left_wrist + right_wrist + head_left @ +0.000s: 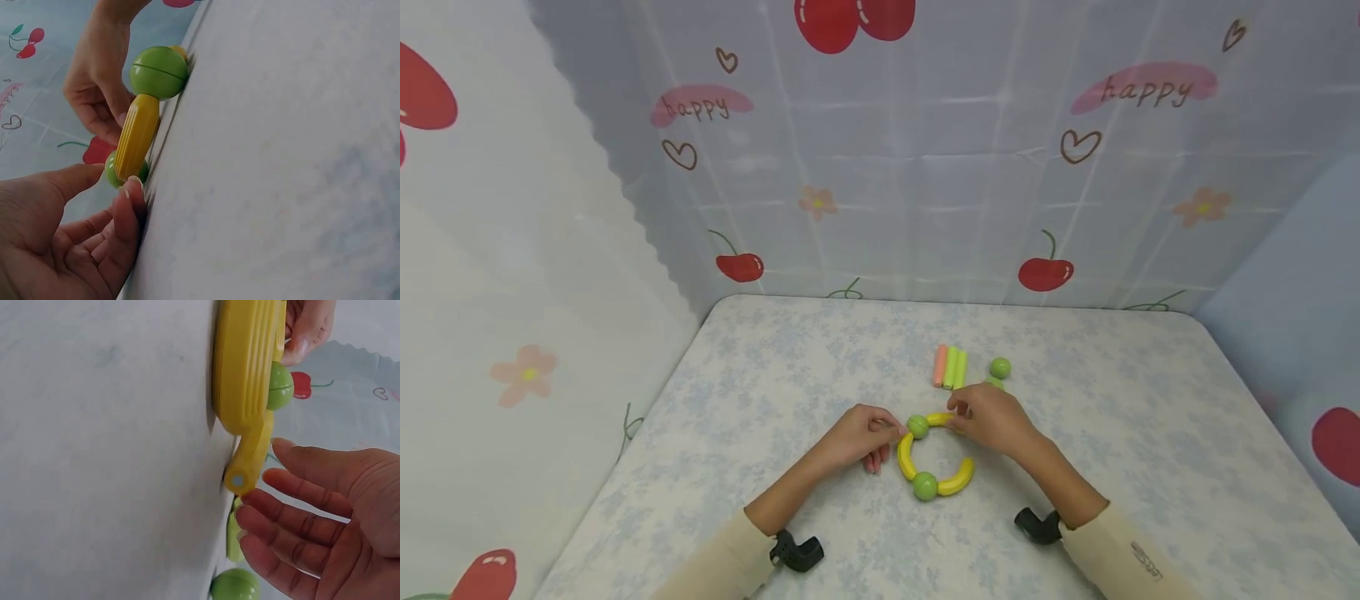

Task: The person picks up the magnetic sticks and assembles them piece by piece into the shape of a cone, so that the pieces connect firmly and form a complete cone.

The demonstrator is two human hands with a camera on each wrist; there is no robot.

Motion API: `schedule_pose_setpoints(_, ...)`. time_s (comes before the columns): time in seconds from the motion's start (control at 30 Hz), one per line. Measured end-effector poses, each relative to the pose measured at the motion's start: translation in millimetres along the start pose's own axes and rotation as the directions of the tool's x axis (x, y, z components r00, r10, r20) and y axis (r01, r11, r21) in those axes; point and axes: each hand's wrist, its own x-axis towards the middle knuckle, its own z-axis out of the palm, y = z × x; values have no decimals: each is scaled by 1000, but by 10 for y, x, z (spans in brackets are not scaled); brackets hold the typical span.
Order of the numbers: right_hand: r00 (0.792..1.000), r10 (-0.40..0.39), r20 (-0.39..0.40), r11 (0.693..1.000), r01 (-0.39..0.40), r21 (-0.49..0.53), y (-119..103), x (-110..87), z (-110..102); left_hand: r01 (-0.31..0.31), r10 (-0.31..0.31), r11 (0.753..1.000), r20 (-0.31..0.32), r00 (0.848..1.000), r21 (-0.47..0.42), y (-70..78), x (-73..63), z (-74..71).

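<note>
Two green balls, an upper one and a lower one, join three curved yellow magnetic sticks into a ring with a gap on its right. My left hand pinches the upper end of the left yellow stick, fingertips right beside the upper ball. At the free end of the upper yellow stick, which shows a grey dot, is my right hand. In the right wrist view its thumb and fingers are spread apart, fingertips close to that end. The lower yellow stick curves up toward the gap.
Behind the ring lie straight sticks, an orange one beside two lime ones. Right of them sits a loose green ball, with another partly hidden by my right hand. A patterned curtain stands past the table's far edge.
</note>
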Motion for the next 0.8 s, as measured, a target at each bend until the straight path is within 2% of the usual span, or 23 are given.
schedule_pose_setpoints(0.17, 999, 50, -9, 999, -50, 10, 61, -231, -50, -17, 18, 998, -15, 1000, 66, 57, 65, -105)
schedule_pose_setpoints(0.33, 997, 73, -2, 997, -73, -5, 93, -430, -49, -59, 64, 990, -34, 997, 131, 178, 247, -159)
schedule_pose_setpoints(0.6, 995, 88, 47, 993, -91, 79, 86, -558, 13, -143, 130, 954, 68, 989, 264, 294, 576, -34)
schedule_pose_setpoints(0.8, 993, 77, 88, 983, -90, 159, 109, -540, 78, -167, 138, 925, 107, 985, 342, 333, 698, 60)
